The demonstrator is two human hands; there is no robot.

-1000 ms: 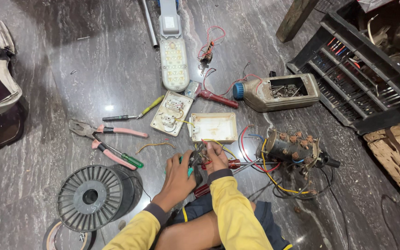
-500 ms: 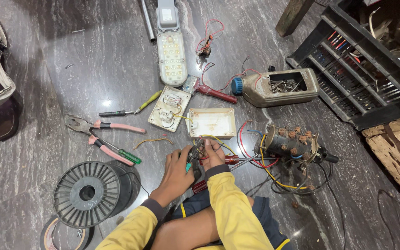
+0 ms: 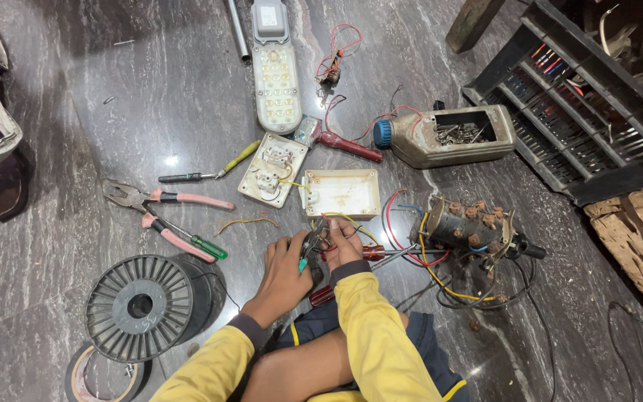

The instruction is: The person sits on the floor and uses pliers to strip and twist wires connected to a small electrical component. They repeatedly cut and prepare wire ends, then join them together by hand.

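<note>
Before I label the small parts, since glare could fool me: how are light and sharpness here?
Head view: the dark polished floor throws a small bright glare spot left of the open switch plate; both hands and tools look sharp; the crate at top right sits in dimmer shadow; edges bow slightly.

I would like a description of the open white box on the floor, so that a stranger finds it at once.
Start from the dark crate at the right and move left past the cut-open jug of screws. The white box lies on the floor just above the two hands. It alone is a shallow, empty rectangular tray; the switch plate beside it carries parts and wires.
</note>
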